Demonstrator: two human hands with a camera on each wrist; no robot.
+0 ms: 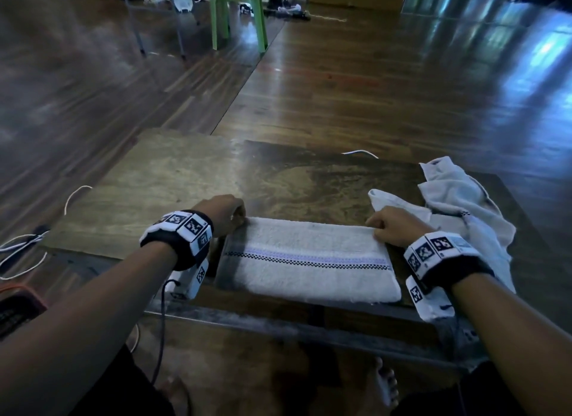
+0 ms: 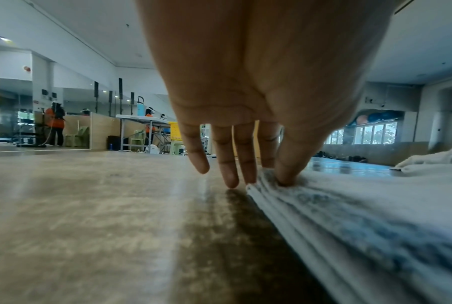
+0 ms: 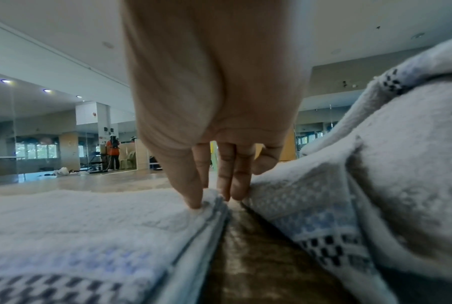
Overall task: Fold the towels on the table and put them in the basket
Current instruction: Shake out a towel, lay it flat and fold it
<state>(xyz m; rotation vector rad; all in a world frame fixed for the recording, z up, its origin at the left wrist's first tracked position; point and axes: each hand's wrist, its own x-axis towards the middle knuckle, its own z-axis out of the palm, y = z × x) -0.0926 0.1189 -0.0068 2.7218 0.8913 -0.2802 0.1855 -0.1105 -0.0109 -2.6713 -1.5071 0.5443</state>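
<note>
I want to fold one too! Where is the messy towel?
In the head view, the crumpled towel lies on the table's right side, just right of the folded towel and beside the right hand.

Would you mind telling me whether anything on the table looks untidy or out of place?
Only the crumpled towel at the table's right edge, bunched and unfolded. The folded towel lies flat and square.

A white folded towel (image 1: 305, 259) lies flat as a long rectangle near the table's front edge, a band of pale purple weave and a black checkered line running along its length; its stacked layers show at both short ends. Just to its right, apart from it by a narrow strip of tabletop, a crumpled white towel (image 1: 464, 199) with the same checkered trim sits in a loose heap at the table's right side.
</note>
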